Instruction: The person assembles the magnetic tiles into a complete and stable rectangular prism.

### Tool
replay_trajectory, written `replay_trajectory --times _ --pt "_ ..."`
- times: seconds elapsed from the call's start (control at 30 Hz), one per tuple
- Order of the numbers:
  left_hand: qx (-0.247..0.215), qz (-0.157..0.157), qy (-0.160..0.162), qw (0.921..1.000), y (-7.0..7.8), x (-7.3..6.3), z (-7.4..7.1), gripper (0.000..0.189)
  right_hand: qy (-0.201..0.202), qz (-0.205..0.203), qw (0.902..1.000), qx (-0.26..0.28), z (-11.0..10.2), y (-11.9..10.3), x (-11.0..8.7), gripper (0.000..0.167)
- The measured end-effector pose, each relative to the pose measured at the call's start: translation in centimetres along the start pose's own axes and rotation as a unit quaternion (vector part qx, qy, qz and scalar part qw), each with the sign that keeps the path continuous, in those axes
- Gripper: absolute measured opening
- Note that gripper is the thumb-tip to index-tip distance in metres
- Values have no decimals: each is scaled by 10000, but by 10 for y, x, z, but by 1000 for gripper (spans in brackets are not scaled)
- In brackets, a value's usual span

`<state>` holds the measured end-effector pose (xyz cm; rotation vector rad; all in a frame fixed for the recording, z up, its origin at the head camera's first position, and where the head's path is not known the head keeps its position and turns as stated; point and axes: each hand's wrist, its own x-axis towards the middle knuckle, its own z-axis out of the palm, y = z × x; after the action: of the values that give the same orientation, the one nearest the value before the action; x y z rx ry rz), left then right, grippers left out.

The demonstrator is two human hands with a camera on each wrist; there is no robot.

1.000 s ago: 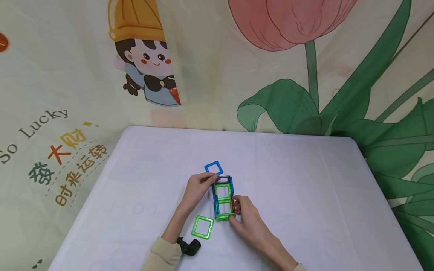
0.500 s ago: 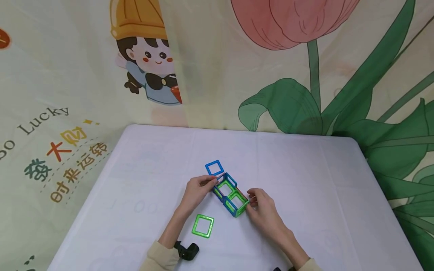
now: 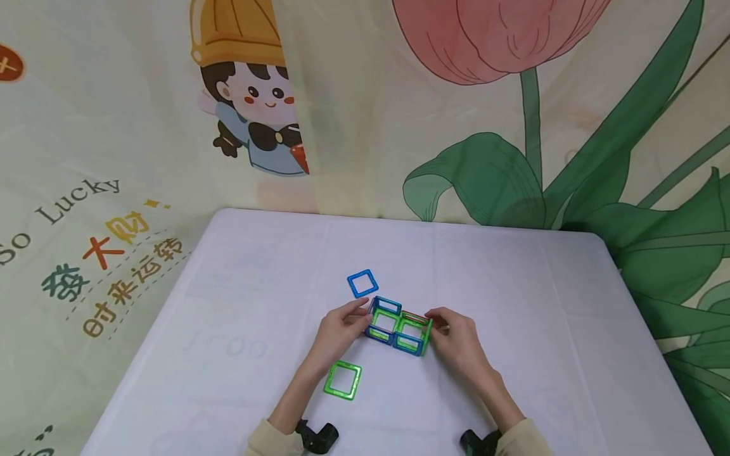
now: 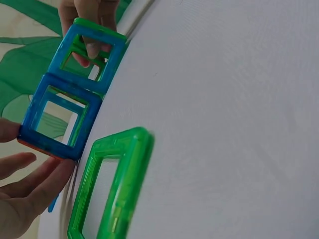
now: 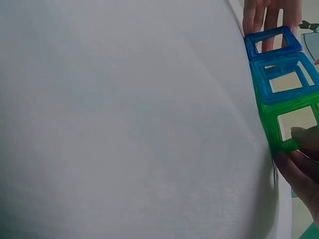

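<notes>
A low open box of magnetic tiles (image 3: 393, 340), two squares long, lies on the white table between both hands. Blue tiles form much of its walls, green ones its base and right end, and a red edge (image 3: 415, 315) shows at the back. My left hand (image 3: 338, 329) holds the blue left end, thumb at one corner and fingertips at another in the left wrist view. At the other end my right hand (image 3: 461, 339) pinches the green end tile (image 5: 271, 124), its thumb reaching into the frame.
A loose green square tile (image 3: 339, 394) lies in front of the left hand, near that forearm. Behind the box lies a loose blue square tile (image 3: 367, 292). The white-covered table (image 3: 542, 285) ends at a printed wall cloth (image 3: 353, 126).
The box has turned from lengthwise to crosswise, its near end swinging out to the right. My right hand has moved right and slightly away with it; my left hand stays near the other end.
</notes>
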<state>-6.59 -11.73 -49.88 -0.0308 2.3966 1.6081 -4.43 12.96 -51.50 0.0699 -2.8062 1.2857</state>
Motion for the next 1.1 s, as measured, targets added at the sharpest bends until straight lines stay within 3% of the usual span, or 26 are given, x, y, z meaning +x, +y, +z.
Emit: replay_trajectory --times 0.37,0.47,0.7,0.87,0.97,1.1 --pt "147 -26 -89 9998 2 -7 11 49 8 86 9999 66 -6 8 14 20" --pt "201 -20 -124 9997 2 -7 12 50 -282 240 9993 61 -10 10 13 30" --pt "311 45 -51 9995 1 0 4 49 -1338 318 9892 501 -18 13 3 69" --pt "645 235 171 9975 4 10 -4 50 -1416 249 9854 916 -17 18 0 76" --pt "1205 641 277 9902 8 21 -9 51 -1310 234 9863 977 -16 18 0 75" --pt "2398 1121 151 9642 14 36 -14 61 -1199 223 9879 958 -16 18 -1 74"
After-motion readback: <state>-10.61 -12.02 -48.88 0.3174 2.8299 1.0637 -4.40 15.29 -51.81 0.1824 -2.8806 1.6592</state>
